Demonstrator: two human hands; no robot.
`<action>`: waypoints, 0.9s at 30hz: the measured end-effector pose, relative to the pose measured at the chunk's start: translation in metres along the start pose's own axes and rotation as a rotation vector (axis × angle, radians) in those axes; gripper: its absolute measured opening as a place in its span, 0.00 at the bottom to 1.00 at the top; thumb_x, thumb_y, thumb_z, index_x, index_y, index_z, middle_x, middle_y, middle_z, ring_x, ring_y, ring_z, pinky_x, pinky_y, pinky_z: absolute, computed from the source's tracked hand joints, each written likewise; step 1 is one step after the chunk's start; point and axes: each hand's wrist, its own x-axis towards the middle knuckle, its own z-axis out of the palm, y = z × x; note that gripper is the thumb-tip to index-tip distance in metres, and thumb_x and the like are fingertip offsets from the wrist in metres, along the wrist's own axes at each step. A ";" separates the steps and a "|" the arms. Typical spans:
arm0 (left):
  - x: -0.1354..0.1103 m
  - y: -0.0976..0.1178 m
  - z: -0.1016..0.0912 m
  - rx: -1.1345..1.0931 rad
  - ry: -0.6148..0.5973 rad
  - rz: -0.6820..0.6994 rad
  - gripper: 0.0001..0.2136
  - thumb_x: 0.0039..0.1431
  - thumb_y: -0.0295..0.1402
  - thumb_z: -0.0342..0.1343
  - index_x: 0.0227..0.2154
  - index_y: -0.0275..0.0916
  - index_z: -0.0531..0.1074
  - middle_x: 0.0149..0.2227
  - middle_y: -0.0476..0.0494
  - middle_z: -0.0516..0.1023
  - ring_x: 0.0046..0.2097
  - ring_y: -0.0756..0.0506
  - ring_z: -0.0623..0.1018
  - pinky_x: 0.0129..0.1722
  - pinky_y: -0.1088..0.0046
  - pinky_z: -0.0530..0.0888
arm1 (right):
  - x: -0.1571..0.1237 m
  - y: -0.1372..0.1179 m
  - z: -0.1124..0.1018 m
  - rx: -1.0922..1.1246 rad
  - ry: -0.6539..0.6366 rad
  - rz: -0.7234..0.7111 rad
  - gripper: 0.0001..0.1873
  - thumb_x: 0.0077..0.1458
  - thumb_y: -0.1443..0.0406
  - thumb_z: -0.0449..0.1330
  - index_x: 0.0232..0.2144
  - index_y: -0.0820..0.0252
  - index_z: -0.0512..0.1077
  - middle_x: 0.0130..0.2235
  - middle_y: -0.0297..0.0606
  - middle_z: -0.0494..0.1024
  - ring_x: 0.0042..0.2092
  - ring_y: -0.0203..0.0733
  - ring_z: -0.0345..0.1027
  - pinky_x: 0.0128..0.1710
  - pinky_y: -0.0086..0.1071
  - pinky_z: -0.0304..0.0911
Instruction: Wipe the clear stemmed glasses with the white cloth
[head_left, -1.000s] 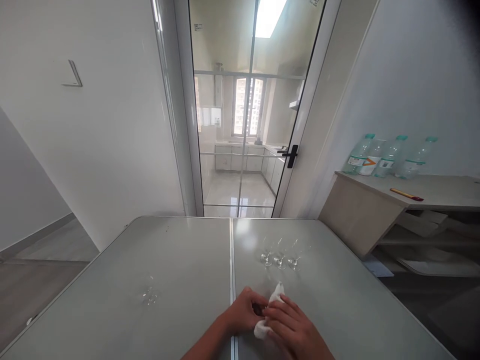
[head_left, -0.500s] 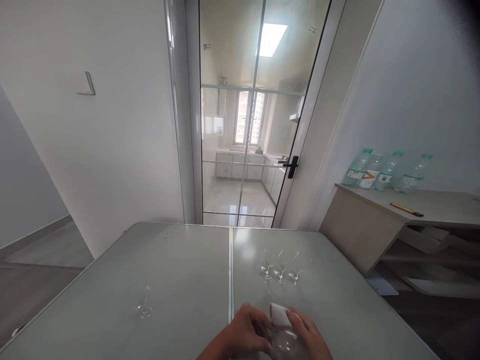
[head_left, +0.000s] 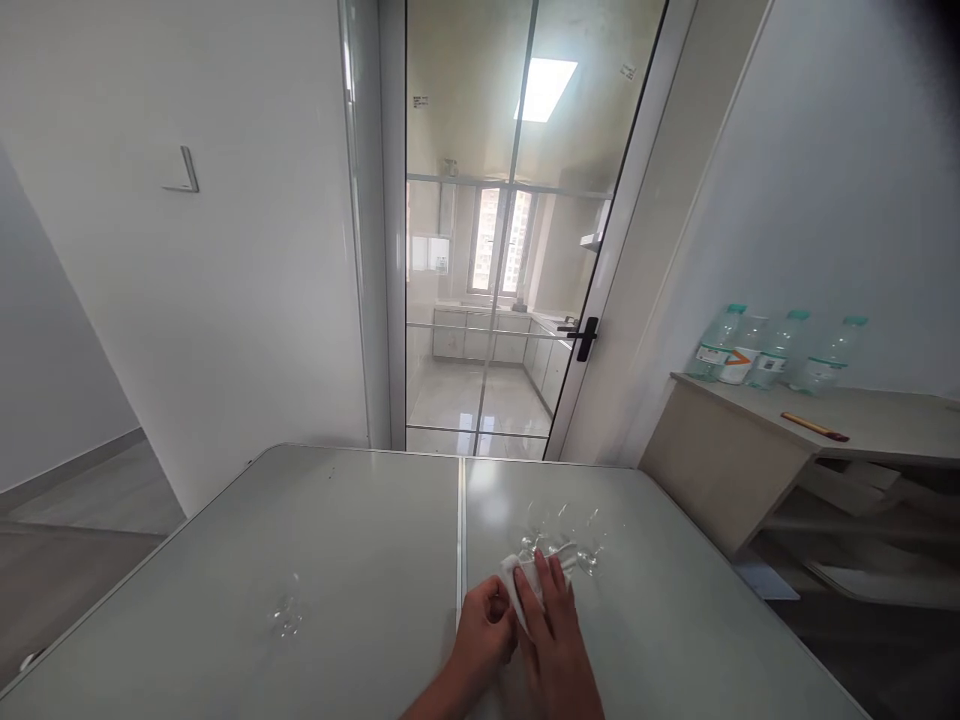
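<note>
My right hand [head_left: 551, 610] presses a white cloth [head_left: 525, 585], its fingers stretched over it and the cloth's edge sticking out past the fingertips. Close beside it, my left hand [head_left: 487, 625] is closed with curled fingers. It seems to grip a clear stemmed glass, most of which is hidden by the hands. Just beyond the cloth stand three clear stemmed glasses in a row; the right-hand stemmed glass [head_left: 589, 562] shows best, and the cloth partly covers the others. Another clear glass [head_left: 286, 618] stands alone to the left.
The grey-green table [head_left: 360, 530] has a metal seam down its middle. At right, a wooden shelf [head_left: 739, 440] bears several plastic bottles [head_left: 772, 350] and a slim yellow-and-red item [head_left: 814, 426]. Beyond the table is a glass door [head_left: 480, 390] with a black handle.
My hands have turned and shifted left. The right hand has swung up and forward with the cloth, now in front of the row of glasses. The held glass, visible before, is now mostly hidden.
</note>
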 end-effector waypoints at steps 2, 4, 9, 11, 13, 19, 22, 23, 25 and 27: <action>-0.002 0.004 0.002 0.080 -0.008 0.064 0.21 0.55 0.51 0.66 0.31 0.35 0.72 0.25 0.48 0.73 0.25 0.52 0.68 0.24 0.78 0.65 | 0.009 0.010 -0.013 -0.089 -0.038 -0.122 0.28 0.66 0.69 0.55 0.66 0.48 0.66 0.67 0.41 0.69 0.73 0.57 0.51 0.68 0.53 0.54; -0.005 0.008 0.001 0.179 -0.032 0.106 0.17 0.54 0.46 0.68 0.32 0.34 0.75 0.27 0.47 0.74 0.28 0.51 0.69 0.28 0.77 0.66 | 0.020 0.016 -0.029 -0.091 -0.127 -0.200 0.24 0.64 0.69 0.57 0.60 0.47 0.73 0.59 0.38 0.78 0.67 0.52 0.63 0.66 0.48 0.57; -0.013 0.005 -0.009 0.395 -0.161 0.060 0.16 0.42 0.40 0.74 0.26 0.35 0.76 0.22 0.53 0.68 0.26 0.53 0.63 0.28 0.76 0.62 | 0.048 0.019 -0.064 0.379 -0.385 0.468 0.17 0.61 0.56 0.60 0.24 0.58 0.78 0.28 0.36 0.80 0.34 0.44 0.74 0.38 0.33 0.67; -0.013 -0.002 -0.011 0.343 -0.126 0.037 0.20 0.39 0.44 0.76 0.24 0.36 0.74 0.21 0.53 0.67 0.26 0.53 0.64 0.27 0.76 0.62 | 0.053 0.018 -0.069 0.722 -0.357 0.794 0.21 0.53 0.48 0.65 0.24 0.60 0.78 0.27 0.38 0.79 0.33 0.46 0.74 0.36 0.34 0.67; -0.011 -0.010 -0.009 0.188 -0.059 0.012 0.26 0.40 0.54 0.74 0.25 0.36 0.72 0.21 0.53 0.66 0.25 0.53 0.65 0.26 0.77 0.62 | 0.053 0.013 -0.065 1.057 -0.228 1.041 0.27 0.48 0.43 0.66 0.31 0.62 0.81 0.32 0.42 0.82 0.37 0.52 0.77 0.39 0.37 0.69; -0.001 -0.013 -0.006 -0.008 0.029 0.064 0.33 0.49 0.68 0.60 0.30 0.37 0.71 0.23 0.52 0.64 0.24 0.53 0.65 0.25 0.78 0.62 | 0.029 -0.018 -0.013 1.155 -0.029 1.076 0.44 0.53 0.31 0.53 0.44 0.63 0.82 0.37 0.48 0.84 0.47 0.59 0.78 0.46 0.44 0.73; 0.001 -0.003 -0.010 0.196 0.126 0.165 0.31 0.58 0.64 0.55 0.29 0.36 0.76 0.30 0.45 0.71 0.33 0.47 0.72 0.34 0.74 0.69 | 0.016 -0.027 0.004 0.973 0.022 1.001 0.42 0.54 0.32 0.55 0.52 0.56 0.78 0.42 0.45 0.84 0.53 0.56 0.76 0.51 0.42 0.72; 0.001 0.000 -0.011 0.251 0.149 0.192 0.30 0.59 0.63 0.54 0.28 0.36 0.78 0.32 0.42 0.72 0.35 0.45 0.73 0.37 0.72 0.71 | 0.014 -0.027 0.007 0.932 0.027 0.979 0.41 0.54 0.32 0.56 0.54 0.55 0.77 0.43 0.45 0.84 0.53 0.56 0.75 0.52 0.42 0.72; 0.001 0.001 -0.013 0.296 0.162 0.189 0.29 0.62 0.60 0.53 0.27 0.36 0.80 0.34 0.40 0.75 0.37 0.43 0.74 0.40 0.70 0.72 | 0.010 -0.025 0.011 0.862 0.010 0.947 0.40 0.54 0.33 0.56 0.55 0.54 0.76 0.45 0.45 0.83 0.54 0.55 0.75 0.53 0.41 0.71; 0.000 -0.002 -0.014 0.270 0.121 0.140 0.28 0.63 0.58 0.53 0.31 0.37 0.83 0.34 0.38 0.78 0.38 0.42 0.76 0.42 0.68 0.73 | 0.007 -0.017 0.017 0.765 -0.069 0.906 0.39 0.55 0.34 0.55 0.52 0.55 0.77 0.46 0.47 0.83 0.53 0.57 0.76 0.52 0.41 0.71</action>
